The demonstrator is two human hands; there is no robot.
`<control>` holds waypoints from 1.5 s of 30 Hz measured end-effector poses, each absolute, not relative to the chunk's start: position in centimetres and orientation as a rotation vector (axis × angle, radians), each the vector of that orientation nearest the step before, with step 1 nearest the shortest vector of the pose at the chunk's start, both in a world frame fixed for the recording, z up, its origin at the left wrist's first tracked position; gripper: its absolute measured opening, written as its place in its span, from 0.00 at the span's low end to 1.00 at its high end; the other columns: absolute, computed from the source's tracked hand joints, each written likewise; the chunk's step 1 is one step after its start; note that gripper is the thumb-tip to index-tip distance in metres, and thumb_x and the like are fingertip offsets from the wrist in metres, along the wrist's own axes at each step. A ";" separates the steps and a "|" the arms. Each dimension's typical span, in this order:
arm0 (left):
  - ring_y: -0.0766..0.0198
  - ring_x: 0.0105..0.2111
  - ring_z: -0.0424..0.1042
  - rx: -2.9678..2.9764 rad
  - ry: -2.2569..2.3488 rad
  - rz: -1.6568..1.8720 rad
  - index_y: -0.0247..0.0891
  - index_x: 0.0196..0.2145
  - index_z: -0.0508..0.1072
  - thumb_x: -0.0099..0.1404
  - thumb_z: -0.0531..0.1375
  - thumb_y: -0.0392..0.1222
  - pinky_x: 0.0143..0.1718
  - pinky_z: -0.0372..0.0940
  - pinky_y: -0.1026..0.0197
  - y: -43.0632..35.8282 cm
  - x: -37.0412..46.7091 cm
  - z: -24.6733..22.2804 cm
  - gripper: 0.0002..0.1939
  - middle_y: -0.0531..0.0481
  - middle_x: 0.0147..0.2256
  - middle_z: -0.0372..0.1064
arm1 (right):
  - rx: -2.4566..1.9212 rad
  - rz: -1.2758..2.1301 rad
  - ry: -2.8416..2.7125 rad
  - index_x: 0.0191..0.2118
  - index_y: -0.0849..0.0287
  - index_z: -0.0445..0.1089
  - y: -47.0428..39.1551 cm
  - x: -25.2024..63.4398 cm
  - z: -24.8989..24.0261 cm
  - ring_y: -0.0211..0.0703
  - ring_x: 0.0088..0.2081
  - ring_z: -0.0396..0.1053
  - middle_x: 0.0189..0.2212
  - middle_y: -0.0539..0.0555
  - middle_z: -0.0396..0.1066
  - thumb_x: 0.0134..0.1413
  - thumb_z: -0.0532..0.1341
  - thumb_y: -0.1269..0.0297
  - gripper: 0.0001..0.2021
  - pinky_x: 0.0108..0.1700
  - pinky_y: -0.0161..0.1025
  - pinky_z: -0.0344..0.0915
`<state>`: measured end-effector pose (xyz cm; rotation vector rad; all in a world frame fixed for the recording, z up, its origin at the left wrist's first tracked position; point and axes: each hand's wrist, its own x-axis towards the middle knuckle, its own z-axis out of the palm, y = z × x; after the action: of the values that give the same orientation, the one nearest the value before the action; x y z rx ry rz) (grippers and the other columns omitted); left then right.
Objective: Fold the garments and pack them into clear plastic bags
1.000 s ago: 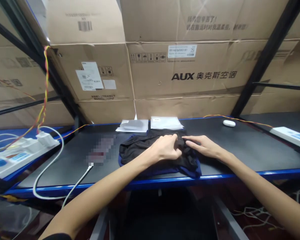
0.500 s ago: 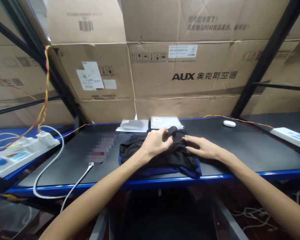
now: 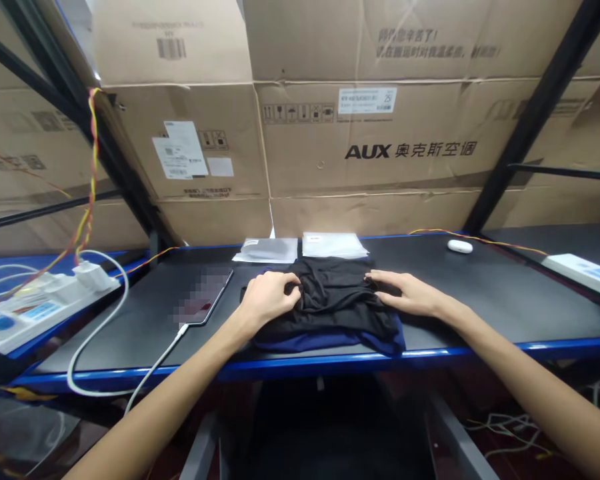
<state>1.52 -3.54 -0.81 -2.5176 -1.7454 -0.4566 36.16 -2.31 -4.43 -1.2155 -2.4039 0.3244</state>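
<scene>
A crumpled black garment point(image 3: 340, 293) lies on the desk, on top of dark blue cloth point(image 3: 315, 342) that shows along the front edge. At its left side my left hand point(image 3: 273, 298) is closed with bent fingers on the black fabric; the fingertips are partly hidden in the folds. Over on the right side, my right hand point(image 3: 413, 293) lies with fingers stretched out and apart, their tips touching the fabric.
Behind the garment lie two stacks of white packets point(image 3: 335, 245). A phone point(image 3: 205, 300) with a white charging cable point(image 3: 155, 367) is on the left, near a power strip point(image 3: 50, 300). To the right are a small white case point(image 3: 460, 247) and another power strip point(image 3: 585, 275). Cardboard point(image 3: 380, 167) stands behind.
My left hand has moved left and down from the middle of the garment to its left side. Fabric it held raised now lies flatter. My right hand has hardly moved.
</scene>
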 end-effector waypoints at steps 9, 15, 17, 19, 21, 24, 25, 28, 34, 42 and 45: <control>0.57 0.37 0.72 -2.408 -1.729 -0.596 0.42 0.31 0.75 0.66 0.53 0.59 0.34 0.63 0.61 -4.5 4.3 0.8 0.20 0.47 0.36 0.70 | -1.209 0.337 -2.404 0.60 0.56 0.68 -2.3 36.1 -4.3 0.57 0.61 0.64 0.59 0.57 0.68 0.58 0.58 0.53 0.25 0.64 0.56 0.60; 0.52 0.36 0.73 -2.536 -1.666 -0.471 0.39 0.27 0.72 0.62 0.55 0.64 0.34 0.64 0.57 -3.8 7.3 0.3 0.24 0.45 0.33 0.73 | -1.222 0.317 -2.421 0.60 0.57 0.67 -2.4 36.0 -4.2 0.56 0.61 0.64 0.60 0.58 0.67 0.59 0.57 0.53 0.25 0.63 0.54 0.61; 0.52 0.35 0.74 -2.582 -1.647 -0.392 0.39 0.26 0.72 0.62 0.57 0.55 0.33 0.63 0.58 -3.4 7.8 -0.2 0.17 0.45 0.31 0.74 | -1.219 0.312 -2.422 0.60 0.56 0.68 -2.4 36.0 -4.3 0.56 0.61 0.64 0.60 0.57 0.68 0.60 0.57 0.53 0.25 0.63 0.54 0.61; 0.54 0.33 0.74 -2.622 -1.658 -0.367 0.40 0.26 0.72 0.61 0.56 0.47 0.31 0.62 0.59 -3.1 7.9 -0.3 0.11 0.47 0.30 0.74 | -1.218 0.312 -2.419 0.60 0.57 0.67 -2.3 36.0 -4.4 0.56 0.61 0.65 0.60 0.57 0.68 0.60 0.57 0.53 0.25 0.63 0.54 0.61; 0.55 0.32 0.73 -2.640 -1.691 -0.435 0.42 0.27 0.72 0.61 0.55 0.45 0.30 0.60 0.60 -2.8 7.3 -0.1 0.09 0.49 0.30 0.75 | -1.219 0.312 -2.415 0.60 0.57 0.67 -2.2 36.1 -4.5 0.56 0.61 0.65 0.60 0.58 0.67 0.59 0.57 0.53 0.25 0.63 0.54 0.61; 0.59 0.30 0.72 -2.622 -1.758 -0.613 0.42 0.28 0.72 0.60 0.56 0.45 0.29 0.58 0.62 -2.5 5.4 0.8 0.08 0.52 0.30 0.75 | -1.217 0.305 -2.423 0.60 0.58 0.67 -2.2 36.2 -4.6 0.55 0.61 0.64 0.60 0.59 0.67 0.60 0.56 0.53 0.26 0.64 0.54 0.60; 0.60 0.29 0.72 -2.604 -1.778 -0.657 0.42 0.28 0.72 0.59 0.56 0.45 0.29 0.57 0.62 -2.4 4.5 1.2 0.08 0.52 0.29 0.75 | -1.215 0.304 -2.424 0.60 0.58 0.67 -2.2 36.2 -4.6 0.55 0.61 0.64 0.60 0.59 0.67 0.60 0.56 0.53 0.26 0.64 0.54 0.60; 0.61 0.28 0.70 -2.481 -1.853 -0.698 0.41 0.25 0.71 0.59 0.55 0.45 0.29 0.56 0.62 -1.8 1.4 2.3 0.09 0.52 0.26 0.72 | -1.207 0.315 -2.410 0.60 0.57 0.68 -2.1 36.2 -4.6 0.56 0.61 0.65 0.59 0.57 0.68 0.59 0.57 0.54 0.26 0.63 0.54 0.60; 0.57 0.32 0.72 -2.282 -2.148 -0.379 0.42 0.27 0.73 0.58 0.56 0.48 0.30 0.57 0.62 -1.3 -4.4 1.8 0.10 0.50 0.30 0.75 | -1.227 0.326 -2.403 0.60 0.57 0.68 -2.3 36.0 -4.3 0.57 0.60 0.65 0.59 0.57 0.68 0.58 0.58 0.55 0.25 0.63 0.54 0.61; 0.52 0.34 0.74 -2.225 -2.218 -0.088 0.43 0.28 0.72 0.59 0.56 0.48 0.32 0.60 0.59 -2.4 -6.0 0.9 0.09 0.48 0.33 0.75 | -1.229 0.334 -2.390 0.59 0.57 0.69 -2.3 36.0 -4.4 0.58 0.60 0.65 0.59 0.58 0.69 0.57 0.59 0.55 0.25 0.63 0.54 0.61; 0.53 0.37 0.73 -2.206 -2.146 -0.249 0.43 0.34 0.72 0.58 0.58 0.44 0.35 0.62 0.58 -2.4 -5.7 1.3 0.06 0.49 0.37 0.75 | -1.213 0.329 -2.394 0.59 0.57 0.68 -2.4 35.9 -4.3 0.57 0.59 0.67 0.58 0.58 0.70 0.58 0.58 0.56 0.25 0.62 0.54 0.62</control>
<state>-5.69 -2.35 1.27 -2.2058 -2.1458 -0.2487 35.88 -2.40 -4.26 -1.2126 -2.3937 0.3285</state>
